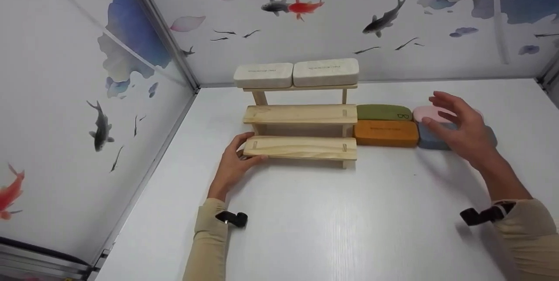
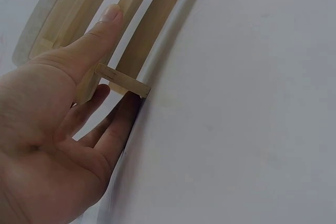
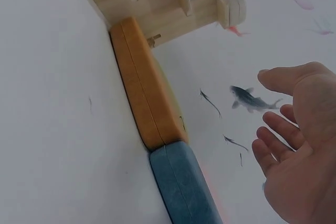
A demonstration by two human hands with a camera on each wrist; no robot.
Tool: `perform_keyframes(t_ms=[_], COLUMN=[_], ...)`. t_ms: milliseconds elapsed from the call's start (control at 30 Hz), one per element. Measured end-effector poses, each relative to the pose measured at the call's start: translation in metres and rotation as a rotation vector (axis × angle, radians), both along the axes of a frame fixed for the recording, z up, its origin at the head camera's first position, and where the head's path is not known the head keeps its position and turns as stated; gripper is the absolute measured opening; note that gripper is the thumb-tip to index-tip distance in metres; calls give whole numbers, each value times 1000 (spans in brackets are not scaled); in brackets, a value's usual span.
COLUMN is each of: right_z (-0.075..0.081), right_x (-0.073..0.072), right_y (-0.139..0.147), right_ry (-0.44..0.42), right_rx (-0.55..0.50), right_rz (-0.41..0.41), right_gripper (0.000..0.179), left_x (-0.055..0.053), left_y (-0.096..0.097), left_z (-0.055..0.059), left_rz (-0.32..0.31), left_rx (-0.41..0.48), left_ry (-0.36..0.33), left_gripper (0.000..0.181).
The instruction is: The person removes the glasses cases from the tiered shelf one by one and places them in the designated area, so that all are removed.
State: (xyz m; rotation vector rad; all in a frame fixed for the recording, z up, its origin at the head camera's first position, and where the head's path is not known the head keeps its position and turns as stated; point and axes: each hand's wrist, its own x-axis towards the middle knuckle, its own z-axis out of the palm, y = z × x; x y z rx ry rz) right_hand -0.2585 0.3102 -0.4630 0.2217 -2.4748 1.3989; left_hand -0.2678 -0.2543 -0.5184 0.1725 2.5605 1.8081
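My left hand point(image 1: 233, 165) grips the left end of the lowest step of a three-tier wooden display rack point(image 1: 301, 147). In the left wrist view the thumb point(image 2: 100, 32) lies along the front and the other fingers reach behind the step's end. My right hand point(image 1: 469, 137) hovers with nothing in it, fingers spread and gently bent. In the head view it overlaps a pink glasses case point(image 1: 421, 112) and a blue glasses case point(image 1: 431, 139), partly hiding both. The right wrist view shows the palm beside the blue case point(image 3: 184, 182), apart from it.
Two white glasses cases point(image 1: 264, 75) lie side by side on the rack's top tier. Against the rack's right side are an orange case point(image 1: 385, 133) and, behind it, a green case point(image 1: 384, 112). Printed white panels point(image 1: 332, 40) border the white table point(image 1: 332, 220) at back and left.
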Motion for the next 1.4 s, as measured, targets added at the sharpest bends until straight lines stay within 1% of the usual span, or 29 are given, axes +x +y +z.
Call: perform_keyframes(t_ms=[200, 300, 433, 533, 900, 1033, 1200, 1300, 1400], right_z=[2, 2, 4, 8, 20, 25, 32, 34, 35], right_x=[-7, -10, -14, -17, -27, -31, -36, -39, -44], right_y=[-20, -30, -45, -57, -92, -102, -112, -117, -121], right_ry=[25, 51, 51, 36, 41, 44, 54, 41, 11], right_rx=[-31, -63, -88, -86, -59, -70, -123, -149, -158], right_rz=[36, 82, 134, 147, 197, 219, 267, 277, 277], right_gripper=[68, 69, 69, 68, 69, 71, 71, 73, 76], left_x=[-1, -1, -2, -2, -1, -2, -2, -2, -1], left_y=[1, 1, 1, 0, 0, 1, 1, 1, 1], left_z=[0, -1, -2, -2, -2, -3, -1, 0, 0], left_rz=[4, 1, 1, 0, -3, -3, -5, -5, -4], left_rx=[7, 7, 7, 8, 1, 3, -3, -6, -6], left_ry=[-3, -5, -4, -1, 2, 3, 6, 10, 11], left_gripper=[82, 85, 86, 84, 82, 81, 82, 84, 85])
